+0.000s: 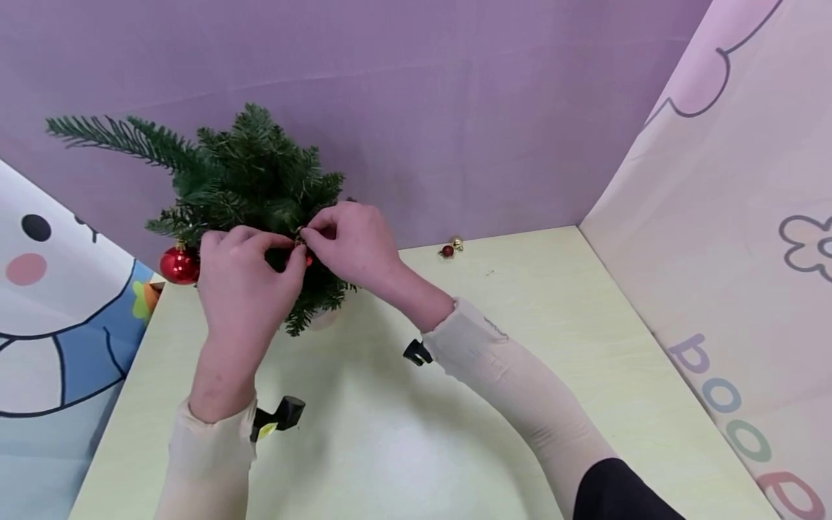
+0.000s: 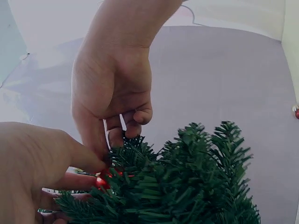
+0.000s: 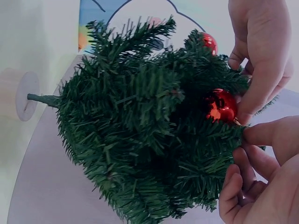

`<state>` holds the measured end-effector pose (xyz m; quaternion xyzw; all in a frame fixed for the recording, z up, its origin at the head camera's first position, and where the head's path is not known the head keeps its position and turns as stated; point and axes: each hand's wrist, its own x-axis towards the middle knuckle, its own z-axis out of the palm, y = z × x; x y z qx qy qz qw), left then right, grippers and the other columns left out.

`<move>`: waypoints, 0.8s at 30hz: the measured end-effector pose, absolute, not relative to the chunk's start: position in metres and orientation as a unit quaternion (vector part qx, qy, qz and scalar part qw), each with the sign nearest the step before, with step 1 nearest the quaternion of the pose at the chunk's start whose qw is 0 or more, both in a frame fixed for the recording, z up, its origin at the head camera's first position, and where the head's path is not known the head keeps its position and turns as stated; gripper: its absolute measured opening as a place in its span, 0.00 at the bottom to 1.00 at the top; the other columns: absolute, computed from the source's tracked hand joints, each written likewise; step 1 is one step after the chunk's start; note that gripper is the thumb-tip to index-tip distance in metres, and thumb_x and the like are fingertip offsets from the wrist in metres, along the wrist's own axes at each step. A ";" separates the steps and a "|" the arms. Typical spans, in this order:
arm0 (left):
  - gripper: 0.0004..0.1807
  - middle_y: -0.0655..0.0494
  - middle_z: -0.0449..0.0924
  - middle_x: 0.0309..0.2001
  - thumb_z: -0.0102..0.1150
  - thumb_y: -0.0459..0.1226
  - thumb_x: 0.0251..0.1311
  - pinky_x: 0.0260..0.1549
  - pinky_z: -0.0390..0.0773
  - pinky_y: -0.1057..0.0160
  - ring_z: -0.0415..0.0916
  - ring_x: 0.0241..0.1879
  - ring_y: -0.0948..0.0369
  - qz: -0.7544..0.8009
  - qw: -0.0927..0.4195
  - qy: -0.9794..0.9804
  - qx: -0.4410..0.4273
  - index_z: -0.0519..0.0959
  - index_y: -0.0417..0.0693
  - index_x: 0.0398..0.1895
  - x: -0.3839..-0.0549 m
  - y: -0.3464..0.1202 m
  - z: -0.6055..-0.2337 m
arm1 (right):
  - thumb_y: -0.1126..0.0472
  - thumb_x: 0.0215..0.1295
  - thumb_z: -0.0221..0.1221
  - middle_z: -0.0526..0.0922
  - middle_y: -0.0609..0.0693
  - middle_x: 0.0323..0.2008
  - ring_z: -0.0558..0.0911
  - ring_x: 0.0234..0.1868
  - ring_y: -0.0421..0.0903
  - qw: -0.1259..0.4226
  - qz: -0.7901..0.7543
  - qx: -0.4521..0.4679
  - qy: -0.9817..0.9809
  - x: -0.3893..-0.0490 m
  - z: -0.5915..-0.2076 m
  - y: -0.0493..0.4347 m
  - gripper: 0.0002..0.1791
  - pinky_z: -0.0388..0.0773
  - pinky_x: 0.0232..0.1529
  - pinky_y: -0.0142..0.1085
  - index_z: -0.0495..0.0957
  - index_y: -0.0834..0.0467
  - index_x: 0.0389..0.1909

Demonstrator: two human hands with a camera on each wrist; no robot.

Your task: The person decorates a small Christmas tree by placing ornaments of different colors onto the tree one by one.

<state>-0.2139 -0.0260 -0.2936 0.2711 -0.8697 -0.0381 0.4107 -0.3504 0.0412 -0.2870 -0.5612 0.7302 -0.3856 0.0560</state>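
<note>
Left hand looks to be pinching the red ball up top, right hand pinching a branch — steady that, hook gently.

Table — pale, its rear edge along a purple cloth. Left panel: cartoon figure with black outlines, a pink spot and blue areas. Right panel: pale ground, line-drawn flower; coloured letters along the lower edge. Near the table's rear edge — one small red bauble and one small gold bauble, side by side.
</note>
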 end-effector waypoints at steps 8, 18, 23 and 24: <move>0.17 0.46 0.79 0.31 0.55 0.46 0.53 0.34 0.64 0.52 0.67 0.34 0.49 -0.074 0.459 -0.849 0.251 0.83 0.40 0.30 -0.220 -0.028 -0.296 | 0.50 0.61 0.51 0.75 0.35 0.27 0.69 0.25 0.29 -0.005 -0.433 -0.577 0.693 -0.348 -0.293 0.041 0.10 0.66 0.25 0.24 0.80 0.45 0.35; 0.12 0.51 0.80 0.32 0.59 0.42 0.52 0.37 0.62 0.54 0.68 0.34 0.52 -0.167 0.498 -0.825 0.210 0.84 0.44 0.33 -0.219 -0.030 -0.289 | 0.51 0.62 0.51 0.76 0.37 0.29 0.68 0.26 0.31 -0.062 -0.417 -0.617 0.665 -0.346 -0.287 0.043 0.11 0.65 0.26 0.24 0.81 0.48 0.37; 0.12 0.52 0.80 0.29 0.57 0.42 0.53 0.36 0.63 0.56 0.69 0.33 0.54 -0.169 0.500 -0.819 0.225 0.84 0.43 0.28 -0.219 -0.031 -0.284 | 0.51 0.62 0.50 0.76 0.37 0.28 0.68 0.26 0.31 -0.053 -0.411 -0.605 0.680 -0.346 -0.283 0.043 0.11 0.65 0.25 0.24 0.80 0.48 0.35; 0.12 0.52 0.80 0.28 0.56 0.43 0.53 0.36 0.63 0.56 0.70 0.32 0.54 -0.164 0.503 -0.817 0.231 0.84 0.43 0.28 -0.220 -0.031 -0.283 | 0.51 0.62 0.50 0.75 0.37 0.28 0.68 0.25 0.31 -0.045 -0.410 -0.598 0.687 -0.346 -0.282 0.042 0.11 0.65 0.25 0.24 0.80 0.48 0.35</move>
